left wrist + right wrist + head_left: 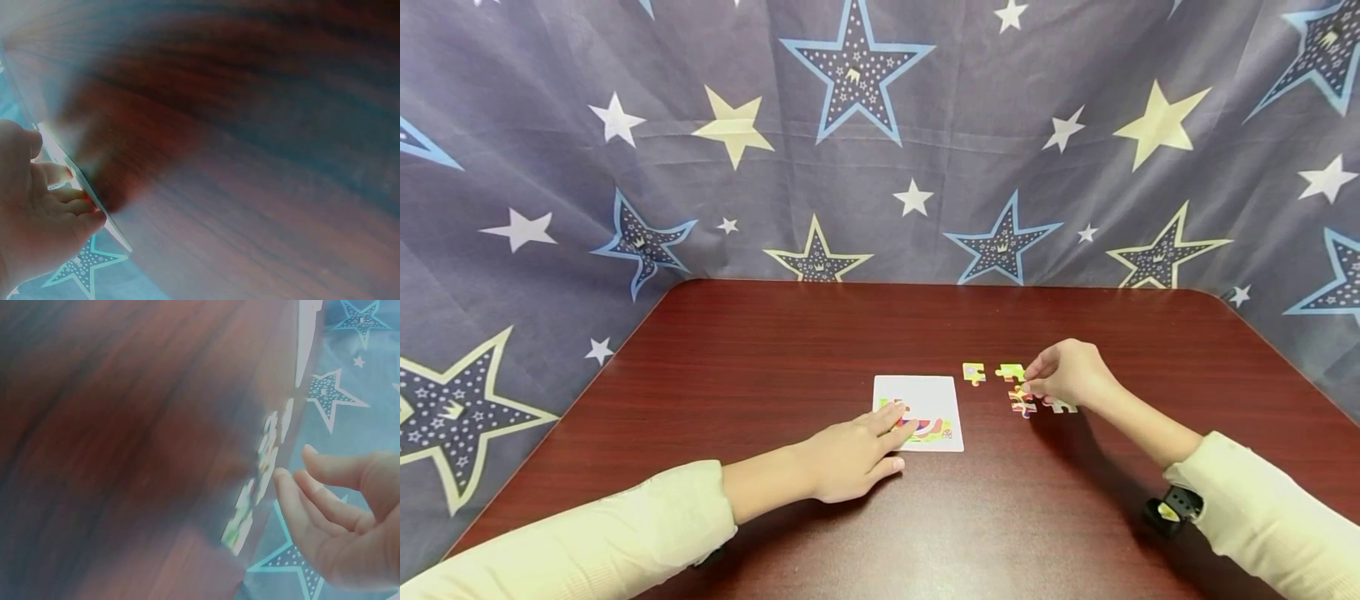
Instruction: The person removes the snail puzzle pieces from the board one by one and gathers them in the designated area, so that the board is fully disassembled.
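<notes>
A square white puzzle board (921, 390) lies flat on the table, with colourful picture parts across its lower half. My left hand (847, 454) rests on its left side, fingers spread and covering some of the picture. In the left wrist view, the fingertips touch the board (117, 234) near its edge. Over several loose jigsaw pieces (1021, 396) to the right, my right hand (1075, 375) reaches with bent fingers. The right wrist view shows a gap between thumb and index finger, nothing held, the fingertips close to the pieces (267, 469). Part of the group is hidden under this hand.
One yellow jigsaw piece (973, 372) lies apart, just right of the board's upper corner. A pale piece (1062, 407) shows below the right hand. The dark red wooden table (820, 333) ends at a grey curtain (925, 108) printed with stars.
</notes>
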Tool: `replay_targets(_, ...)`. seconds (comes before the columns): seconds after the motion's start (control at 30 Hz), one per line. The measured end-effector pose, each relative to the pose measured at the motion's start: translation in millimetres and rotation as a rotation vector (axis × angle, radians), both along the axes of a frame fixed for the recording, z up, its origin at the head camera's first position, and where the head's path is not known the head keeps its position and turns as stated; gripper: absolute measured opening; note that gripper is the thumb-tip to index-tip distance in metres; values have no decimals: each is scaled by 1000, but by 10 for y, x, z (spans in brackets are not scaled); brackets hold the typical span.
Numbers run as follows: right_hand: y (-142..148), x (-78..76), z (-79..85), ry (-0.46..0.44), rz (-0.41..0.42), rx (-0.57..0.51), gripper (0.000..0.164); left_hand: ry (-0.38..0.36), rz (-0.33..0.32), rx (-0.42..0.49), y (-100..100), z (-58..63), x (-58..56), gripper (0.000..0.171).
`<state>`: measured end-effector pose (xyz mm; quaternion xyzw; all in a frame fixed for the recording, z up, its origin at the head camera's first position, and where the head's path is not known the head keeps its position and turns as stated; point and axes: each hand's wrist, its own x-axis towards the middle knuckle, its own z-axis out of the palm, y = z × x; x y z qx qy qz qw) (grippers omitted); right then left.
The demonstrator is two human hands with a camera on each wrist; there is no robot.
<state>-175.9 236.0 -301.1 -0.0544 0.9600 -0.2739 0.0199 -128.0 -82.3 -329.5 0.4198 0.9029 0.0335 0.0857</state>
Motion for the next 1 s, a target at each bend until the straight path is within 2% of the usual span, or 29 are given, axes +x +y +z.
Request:
replay_targets(0.2, -201, -16, -29, 60, 108, 56, 13, -39, 18, 20, 1, -3, 5, 53)
replay_targets(0.4, -457, -54, -45, 65, 183, 9, 15, -91, 54, 67, 0, 14, -40, 52)
replay_targets(0.63, -698, -92, -30, 81, 256, -32, 15, -112, 81, 118, 2, 17, -67, 56)
replay_targets(1.0, -928, -90, -30, 50, 290, -14, 14, -151, 77, 115, -12, 14, -57, 62)
